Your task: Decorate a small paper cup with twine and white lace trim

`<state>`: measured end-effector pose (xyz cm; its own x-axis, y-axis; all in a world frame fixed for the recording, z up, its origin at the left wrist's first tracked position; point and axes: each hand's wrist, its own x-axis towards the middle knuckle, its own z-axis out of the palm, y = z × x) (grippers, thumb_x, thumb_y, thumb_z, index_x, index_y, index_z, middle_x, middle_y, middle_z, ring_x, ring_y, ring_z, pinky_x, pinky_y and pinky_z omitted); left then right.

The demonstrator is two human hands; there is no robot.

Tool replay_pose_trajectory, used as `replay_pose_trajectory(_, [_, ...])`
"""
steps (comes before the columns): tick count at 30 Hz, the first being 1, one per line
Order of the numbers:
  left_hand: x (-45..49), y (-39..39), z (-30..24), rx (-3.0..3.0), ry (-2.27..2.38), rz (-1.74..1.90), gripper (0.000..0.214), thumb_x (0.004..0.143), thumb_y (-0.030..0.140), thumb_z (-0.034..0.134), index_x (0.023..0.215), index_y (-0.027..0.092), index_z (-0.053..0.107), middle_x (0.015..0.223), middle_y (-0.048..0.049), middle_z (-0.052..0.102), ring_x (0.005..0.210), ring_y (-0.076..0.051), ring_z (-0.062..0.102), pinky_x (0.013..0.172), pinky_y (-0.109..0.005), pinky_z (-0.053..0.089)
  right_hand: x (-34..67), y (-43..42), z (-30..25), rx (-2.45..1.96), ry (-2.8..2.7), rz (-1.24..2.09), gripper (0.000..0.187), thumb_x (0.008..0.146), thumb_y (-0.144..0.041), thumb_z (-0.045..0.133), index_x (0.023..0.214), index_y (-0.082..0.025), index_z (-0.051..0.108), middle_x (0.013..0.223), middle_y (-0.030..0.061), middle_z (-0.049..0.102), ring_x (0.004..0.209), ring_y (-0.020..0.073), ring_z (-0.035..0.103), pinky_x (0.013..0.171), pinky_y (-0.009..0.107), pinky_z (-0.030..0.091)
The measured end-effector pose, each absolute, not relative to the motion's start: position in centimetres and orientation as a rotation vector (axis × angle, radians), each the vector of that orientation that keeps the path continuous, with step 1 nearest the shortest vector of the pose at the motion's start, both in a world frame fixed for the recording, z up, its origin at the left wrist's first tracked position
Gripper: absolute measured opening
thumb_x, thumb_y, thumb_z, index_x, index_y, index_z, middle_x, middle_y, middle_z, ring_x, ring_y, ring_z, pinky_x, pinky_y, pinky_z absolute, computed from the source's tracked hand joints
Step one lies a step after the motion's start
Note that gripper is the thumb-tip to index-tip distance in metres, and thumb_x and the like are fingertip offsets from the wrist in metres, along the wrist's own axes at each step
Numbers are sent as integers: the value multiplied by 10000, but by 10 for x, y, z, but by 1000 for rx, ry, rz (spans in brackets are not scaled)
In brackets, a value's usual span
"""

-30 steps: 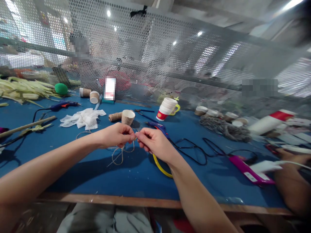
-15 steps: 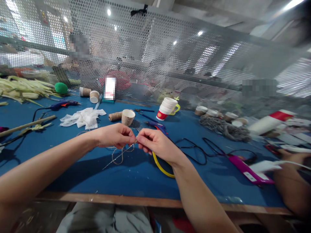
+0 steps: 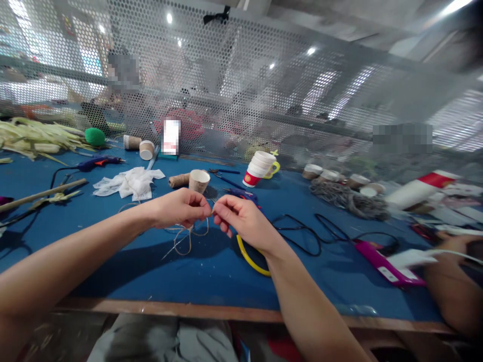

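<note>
My left hand is closed in a pinch, fingertips together, on thin brown twine. Its loose loops hang below, over the blue tabletop. A short tan bit of the twine shows between the two hands, and my right hand pinches it from the other side. The fingertips almost meet; exactly how the twine lies in them is hidden. Just behind the left hand stands a twine-wrapped paper cup, beside a lying spool of twine. Under my right wrist curves a yellow ring-shaped piece, partly covered.
Beyond my right hand lies a blue glue gun, near pliers and stacked paper cups. White cloth is at left. A purple power strip, grey yarn and another person's arm are at right.
Both hands have shifted slightly, and a small gap now shows between their fingertips. The hanging twine has swayed a little.
</note>
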<state>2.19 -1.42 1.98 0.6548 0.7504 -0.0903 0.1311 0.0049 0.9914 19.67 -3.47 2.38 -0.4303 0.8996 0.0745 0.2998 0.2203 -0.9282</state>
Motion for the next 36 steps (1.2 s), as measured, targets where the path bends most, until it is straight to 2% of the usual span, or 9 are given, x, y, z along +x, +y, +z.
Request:
replay_pose_trajectory(3, [26,-14,18,1448,736,789,153,768,235,518,658,137,474,505,65,406,396,-21,315,395,-174,217,190,-33,19,-1060,-1757,1251,255,765,-407,542,757,-154,510,639,-7,547,491,70,514,421,194,432])
replay_pose_trajectory(6, [30,-14,14,1402,751,958,157,783,244,503,670,141,470,475,71,395,380,-21,333,395,-174,229,181,-33,11,-1040,-1691,1318,256,700,-364,629,766,-156,496,639,-12,568,470,74,529,398,195,438])
replay_pose_trajectory(12, [32,-14,12,1368,801,1071,143,757,246,545,704,134,473,526,62,437,400,-15,359,413,-173,271,171,-35,1,-988,-1579,1219,179,731,-306,600,710,-158,501,569,-31,568,431,59,507,378,171,428])
replay_pose_trajectory(26, [24,-8,13,1466,660,943,192,749,304,556,707,131,484,554,51,451,445,-25,364,432,-177,256,178,-35,7,-931,-1598,1402,183,725,-318,616,695,-156,537,619,-2,600,479,69,515,383,167,413])
replay_pose_trajectory(36, [22,-3,19,1506,660,876,184,751,307,542,709,142,472,579,46,460,460,-35,379,445,-191,259,179,-34,7,-916,-1609,1399,176,744,-325,595,712,-157,553,650,4,611,505,70,511,419,179,406])
